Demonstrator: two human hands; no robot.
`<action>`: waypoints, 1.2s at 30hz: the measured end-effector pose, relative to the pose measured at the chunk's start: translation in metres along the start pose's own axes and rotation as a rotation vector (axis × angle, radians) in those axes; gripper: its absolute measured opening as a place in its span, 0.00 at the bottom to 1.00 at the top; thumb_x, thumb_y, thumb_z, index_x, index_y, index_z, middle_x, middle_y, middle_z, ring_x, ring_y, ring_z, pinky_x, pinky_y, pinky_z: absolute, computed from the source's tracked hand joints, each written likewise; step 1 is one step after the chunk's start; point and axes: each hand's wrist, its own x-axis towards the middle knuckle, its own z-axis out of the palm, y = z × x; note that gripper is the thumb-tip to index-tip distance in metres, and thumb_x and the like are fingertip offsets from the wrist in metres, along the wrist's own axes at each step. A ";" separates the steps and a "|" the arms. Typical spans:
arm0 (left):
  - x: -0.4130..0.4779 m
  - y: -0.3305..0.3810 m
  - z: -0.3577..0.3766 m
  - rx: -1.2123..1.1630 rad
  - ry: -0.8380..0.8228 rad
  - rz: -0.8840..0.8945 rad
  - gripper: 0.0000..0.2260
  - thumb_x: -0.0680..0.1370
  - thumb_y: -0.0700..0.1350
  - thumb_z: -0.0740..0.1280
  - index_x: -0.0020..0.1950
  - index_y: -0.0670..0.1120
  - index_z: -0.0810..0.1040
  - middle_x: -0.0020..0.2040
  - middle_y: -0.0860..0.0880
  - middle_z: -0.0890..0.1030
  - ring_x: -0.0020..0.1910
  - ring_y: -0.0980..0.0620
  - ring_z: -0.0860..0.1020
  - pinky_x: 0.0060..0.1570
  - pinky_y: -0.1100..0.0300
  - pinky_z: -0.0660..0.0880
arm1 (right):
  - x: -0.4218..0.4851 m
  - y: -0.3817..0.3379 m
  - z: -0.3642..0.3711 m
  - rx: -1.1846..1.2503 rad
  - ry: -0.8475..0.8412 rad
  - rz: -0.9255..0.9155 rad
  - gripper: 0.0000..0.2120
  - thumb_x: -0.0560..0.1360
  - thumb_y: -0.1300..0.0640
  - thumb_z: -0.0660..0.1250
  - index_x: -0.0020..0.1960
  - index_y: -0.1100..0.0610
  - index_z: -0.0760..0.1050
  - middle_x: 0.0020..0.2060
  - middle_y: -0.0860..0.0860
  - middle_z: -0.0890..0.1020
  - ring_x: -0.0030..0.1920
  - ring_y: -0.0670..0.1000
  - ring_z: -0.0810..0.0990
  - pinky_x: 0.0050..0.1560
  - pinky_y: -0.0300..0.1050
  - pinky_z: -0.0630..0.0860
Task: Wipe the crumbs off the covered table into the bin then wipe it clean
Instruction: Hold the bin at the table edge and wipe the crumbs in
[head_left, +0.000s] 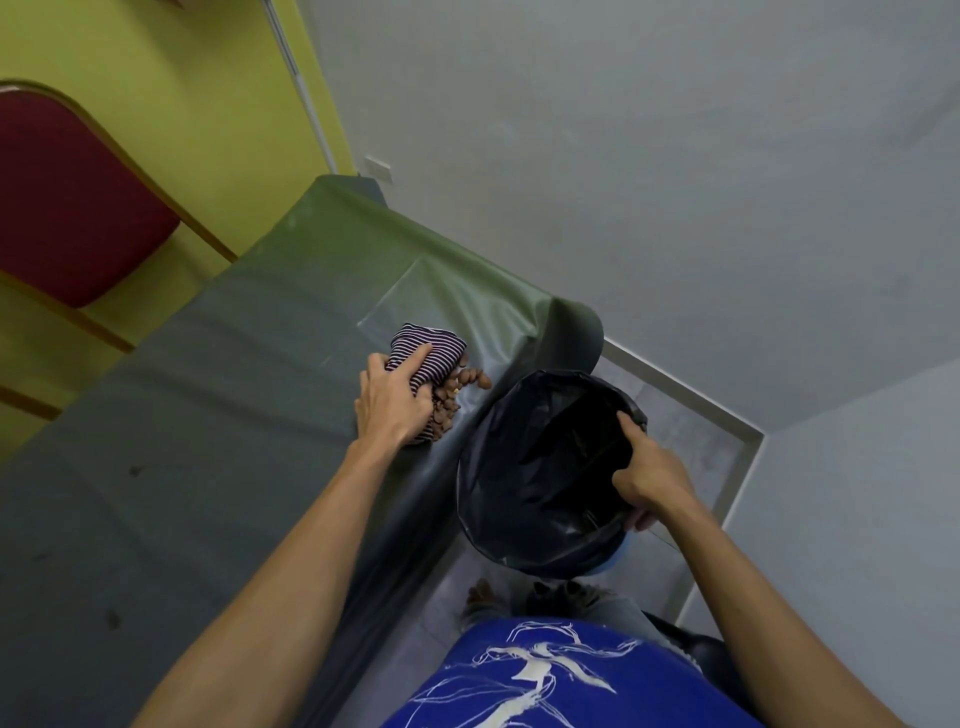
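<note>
A: At the table's edge, toward the frame's one o'clock from the person's chest, the left hand (390, 397) presses down on a bunched striped cloth (425, 358), fingers curled over it and grasping it.

B: And the crumbs?

A: A heap of small brown crumbs (453, 399) lies just at the cloth's three o'clock side, touching it, on the clear plastic-covered table (218, 374) and close to the edge that faces the bin.

B: Where does the bin stand?

A: The bin (545, 467), lined with a black bag, sits at about three to four o'clock of the crumbs, just beside the table's draped edge and below its surface. A sliver of blue shows under the liner at its lower side.

B: What is the right hand doing?

A: The right hand (649, 475) grips the bin's rim at its three o'clock side, fingers clenched over the bag's edge, the forefinger stretched along the rim toward twelve o'clock.

B: Anything else nearby?

A: A red-cushioned chair (67, 202) stands at ten o'clock, well apart from the cloth, against a yellow-green wall (171, 78). At six o'clock the person's blue printed shirt (545, 675) fills the bottom, with a bare foot (480, 595) on the grey floor (675, 415) just above it.
</note>
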 end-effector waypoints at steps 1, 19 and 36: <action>-0.002 0.001 0.001 -0.004 0.002 -0.001 0.26 0.77 0.48 0.65 0.73 0.64 0.66 0.62 0.45 0.66 0.63 0.40 0.68 0.62 0.41 0.71 | 0.000 0.000 0.000 -0.005 0.000 -0.001 0.44 0.74 0.70 0.55 0.80 0.38 0.44 0.43 0.63 0.83 0.25 0.55 0.84 0.29 0.50 0.83; -0.050 0.027 0.016 -0.273 0.040 0.113 0.26 0.75 0.42 0.68 0.70 0.62 0.72 0.54 0.48 0.68 0.56 0.44 0.75 0.65 0.58 0.69 | 0.005 0.006 0.003 -0.023 0.007 -0.021 0.43 0.75 0.69 0.56 0.80 0.38 0.43 0.47 0.65 0.83 0.25 0.56 0.84 0.29 0.51 0.83; -0.074 0.034 0.033 0.005 0.019 -0.036 0.30 0.75 0.49 0.68 0.76 0.61 0.62 0.61 0.43 0.66 0.61 0.39 0.70 0.62 0.45 0.71 | 0.009 0.011 0.008 -0.013 0.014 -0.038 0.44 0.75 0.69 0.56 0.80 0.36 0.44 0.49 0.62 0.80 0.26 0.56 0.84 0.29 0.53 0.83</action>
